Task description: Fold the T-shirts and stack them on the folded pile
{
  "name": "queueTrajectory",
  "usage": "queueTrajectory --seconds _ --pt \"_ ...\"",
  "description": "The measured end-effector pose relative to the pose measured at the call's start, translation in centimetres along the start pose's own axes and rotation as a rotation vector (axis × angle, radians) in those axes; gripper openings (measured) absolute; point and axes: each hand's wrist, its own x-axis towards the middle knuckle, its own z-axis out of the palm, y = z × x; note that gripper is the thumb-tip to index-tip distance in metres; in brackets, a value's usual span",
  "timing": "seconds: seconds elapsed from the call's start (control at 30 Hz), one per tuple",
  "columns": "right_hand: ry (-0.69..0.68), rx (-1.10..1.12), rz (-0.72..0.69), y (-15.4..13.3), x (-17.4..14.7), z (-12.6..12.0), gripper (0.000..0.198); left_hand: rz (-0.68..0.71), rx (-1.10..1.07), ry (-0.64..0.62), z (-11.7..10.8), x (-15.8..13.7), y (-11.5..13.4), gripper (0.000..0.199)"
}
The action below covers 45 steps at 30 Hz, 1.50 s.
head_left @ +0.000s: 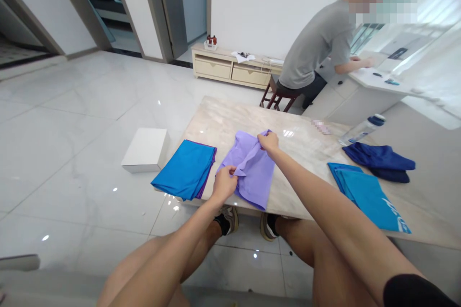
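A light purple garment (254, 187), partly folded, lies on the marble-look table (295, 153) in front of me. My left hand (225, 184) pinches a fold of it near its left side. At its far right corner my right hand (268, 142) grips the cloth between thumb and fingers. To the left, close to my left hand, rests a folded blue cloth (187, 168) with a dark purple cloth (208, 180) showing from under it. The exact kind of garment cannot be made out.
On the table's right are a folded teal cloth with white lettering (374, 199), a navy cloth (382, 158) and a water bottle (363, 128). A white box (146, 148) stands left of the table. Beyond, a person in grey (317, 43) sits on a stool (279, 96) near a low cabinet (216, 67).
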Motion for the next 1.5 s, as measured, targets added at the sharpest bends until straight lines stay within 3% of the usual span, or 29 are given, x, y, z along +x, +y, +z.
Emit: queueTrajectory --seconds 0.27,0.4,0.5,0.57,0.67,0.73,0.83,0.93,1.07,1.13,1.2,1.3,1.37,1.5 --pt "-0.080 -0.074 -0.036 -2.7 0.0 3.9 0.015 -0.041 0.054 -0.011 -1.8 1.1 -2.4 0.018" --pt "-0.219 -0.002 -0.042 -4.0 -1.8 4.5 0.017 -0.045 0.305 0.005 -3.8 0.3 -2.3 0.023" --pt "-0.444 0.062 -0.063 -4.0 -3.4 3.4 0.021 0.182 0.600 0.089 -5.0 -0.8 -1.4 0.038" --pt "-0.543 0.001 -0.108 -3.2 -4.3 1.8 0.020 0.369 0.710 0.080 -5.1 -1.4 -0.9 0.040" --pt "-0.576 -0.292 -0.263 -0.9 -5.3 -1.6 0.012 0.560 0.787 -0.039 -4.3 -1.7 -1.0 0.038" --pt "-0.585 -0.491 -0.395 1.0 -6.1 -3.9 0.011 0.616 0.817 -0.107 -3.6 -1.4 -1.6 0.037" --pt "-0.601 -0.631 -0.500 3.8 -7.9 -6.7 0.011 0.584 0.839 -0.084 -3.1 -0.5 -3.0 0.034" --pt "-0.716 -0.616 -0.631 5.9 -10.4 -8.1 0.012 0.580 0.877 -0.078 -3.3 0.5 -4.4 0.041" --pt "-0.918 -0.583 -0.933 7.4 -13.5 -8.1 0.027 0.534 0.917 -0.057 -3.8 1.5 -5.2 0.038" --pt "-0.943 -0.630 -1.036 7.8 -14.7 -7.6 0.038 0.459 0.944 -0.004 -3.8 2.0 -5.0 0.033" --pt "-0.924 -0.704 -1.102 8.2 -15.5 -7.0 0.036 0.387 0.970 0.016 -3.8 2.3 -4.4 0.030" --pt "-0.851 -0.774 -1.082 8.6 -16.4 -6.6 0.020 0.290 0.989 -0.028 -3.9 2.5 -3.1 0.025" --pt "-0.823 -0.773 -1.020 8.9 -16.8 -6.9 0.022 0.241 0.995 -0.072 -4.0 2.0 -2.4 0.024" --pt "-1.002 -0.607 -0.879 9.9 -16.6 -8.5 0.013 0.092 1.057 -0.185 -4.4 -0.2 -2.1 0.023"
